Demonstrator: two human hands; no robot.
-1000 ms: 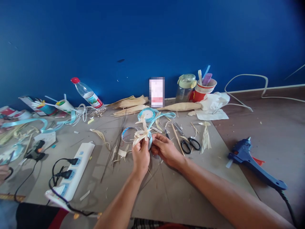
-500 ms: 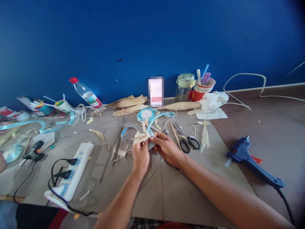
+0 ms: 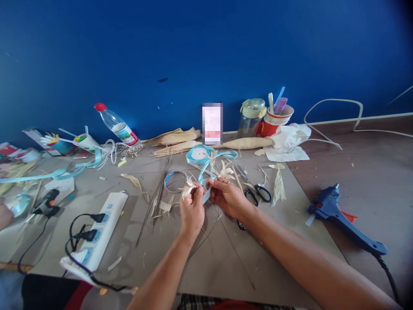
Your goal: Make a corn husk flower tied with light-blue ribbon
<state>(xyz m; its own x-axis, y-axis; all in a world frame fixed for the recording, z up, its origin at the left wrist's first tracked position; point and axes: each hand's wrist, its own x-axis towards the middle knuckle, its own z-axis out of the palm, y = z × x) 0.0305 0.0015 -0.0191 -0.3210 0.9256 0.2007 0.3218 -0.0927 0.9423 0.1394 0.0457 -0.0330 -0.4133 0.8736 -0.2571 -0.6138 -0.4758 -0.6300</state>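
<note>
Both my hands are close together in the middle, fingers pinched. My left hand (image 3: 192,206) grips a small pale corn-husk flower (image 3: 188,187), whose petals stick out past the fingertips. Pinched in my right hand (image 3: 227,193) is a light blue ribbon (image 3: 207,196), its short end crossing the gap toward the left hand. The ribbon runs back to a ribbon spool (image 3: 198,154) lying flat behind. More husk petals (image 3: 225,170) show just beyond my right hand; whether it holds them too is unclear. Thin wire stems (image 3: 237,254) slant out below the hands.
Scissors (image 3: 258,194) lie right of my hands, a blue glue gun (image 3: 342,219) farther right. Left are a tape roll (image 3: 165,181), loose wires (image 3: 158,193) and a power strip (image 3: 105,228). A bottle (image 3: 121,129), jar (image 3: 251,118) and paper cups (image 3: 277,119) stand by the wall. Another person's hand (image 3: 4,214) is far left.
My hands have moved slightly apart, exposing the ribbon between them. Husk petals now show beyond my right hand, and a long wire slants below it. The person's hand at left shifted.
</note>
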